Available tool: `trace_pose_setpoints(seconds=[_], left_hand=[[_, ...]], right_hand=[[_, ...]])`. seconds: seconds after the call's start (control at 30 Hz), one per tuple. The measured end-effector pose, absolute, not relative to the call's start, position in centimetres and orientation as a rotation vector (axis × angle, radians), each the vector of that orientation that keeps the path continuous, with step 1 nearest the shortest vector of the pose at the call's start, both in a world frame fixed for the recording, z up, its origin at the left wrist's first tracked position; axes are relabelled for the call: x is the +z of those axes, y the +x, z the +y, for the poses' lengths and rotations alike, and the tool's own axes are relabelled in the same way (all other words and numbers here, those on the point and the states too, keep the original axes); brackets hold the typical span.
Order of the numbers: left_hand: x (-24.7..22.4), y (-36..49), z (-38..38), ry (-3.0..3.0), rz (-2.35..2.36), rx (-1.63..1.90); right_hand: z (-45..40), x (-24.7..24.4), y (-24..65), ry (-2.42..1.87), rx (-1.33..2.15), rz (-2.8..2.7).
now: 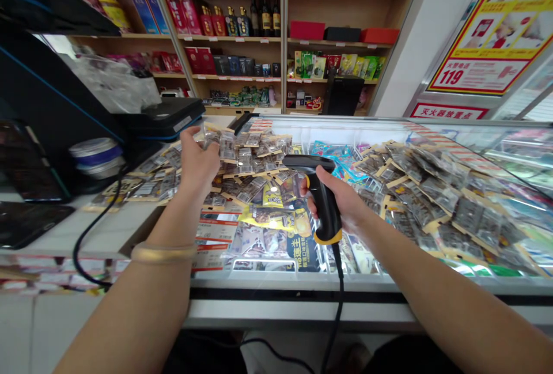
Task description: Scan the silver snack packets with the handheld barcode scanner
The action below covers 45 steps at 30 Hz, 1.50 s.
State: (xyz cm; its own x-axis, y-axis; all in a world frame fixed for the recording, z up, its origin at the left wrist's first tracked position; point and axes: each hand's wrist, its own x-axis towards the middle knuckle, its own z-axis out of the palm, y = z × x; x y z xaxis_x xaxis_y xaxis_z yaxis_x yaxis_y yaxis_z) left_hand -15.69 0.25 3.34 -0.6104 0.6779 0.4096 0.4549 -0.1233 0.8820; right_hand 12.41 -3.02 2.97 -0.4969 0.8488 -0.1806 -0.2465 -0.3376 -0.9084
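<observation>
My right hand [334,192] is wrapped round the grip of a black and yellow barcode scanner [325,204], its head turned left toward the packets. A cable hangs from its base. My left hand [199,158] pinches a small clear snack packet [212,133] with a tan edge, at the left end of a heap. Similar packets [244,161] lie piled between my hands on the glass top of a freezer [263,282]. Another big pile of packets [436,189] spreads to the right of the scanner. The contents of the held packet are dark and hard to make out.
At the left stand a dark monitor [38,86], a roll of tape [97,155] and a black device [164,117] with a plastic bag [114,83]. A black cable [82,241] loops over the counter edge. Shelves [224,37] with boxes and bottles rise behind.
</observation>
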Motion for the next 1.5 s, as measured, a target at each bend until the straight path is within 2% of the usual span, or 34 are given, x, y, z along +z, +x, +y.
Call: trace_pose_setpoints(seconds=[0.17, 0.47, 0.93, 1.17, 1.33, 1.5], left_hand=[[3.2, -12.5, 0.2, 1.405, 1.678, 1.905], [1.9, -10.9, -0.3, 1.831, 1.671, 1.664], [1.8, -10.6, -0.2, 1.809, 1.689, 1.657], [1.6, -9.9, 0.0, 1.670, 1.564, 1.766], [3.0, -5.8, 0.3, 1.581, 1.399, 1.717], [4.5, 1.7, 1.3, 1.638, 1.308, 1.560]], right_hand=[[-3.3, 3.1, 12.6, -0.795, 1.905, -1.248], [-3.4, 3.1, 12.6, -0.775, 1.890, -1.324], [-3.3, 3.0, 12.6, -0.822, 1.941, -1.304], [-3.0, 3.4, 12.7, -0.779, 1.936, -1.233], [-3.2, 5.4, 16.1, -0.723, 1.794, -1.223], [-3.4, 6.7, 23.4, -0.766, 1.565, -1.144]])
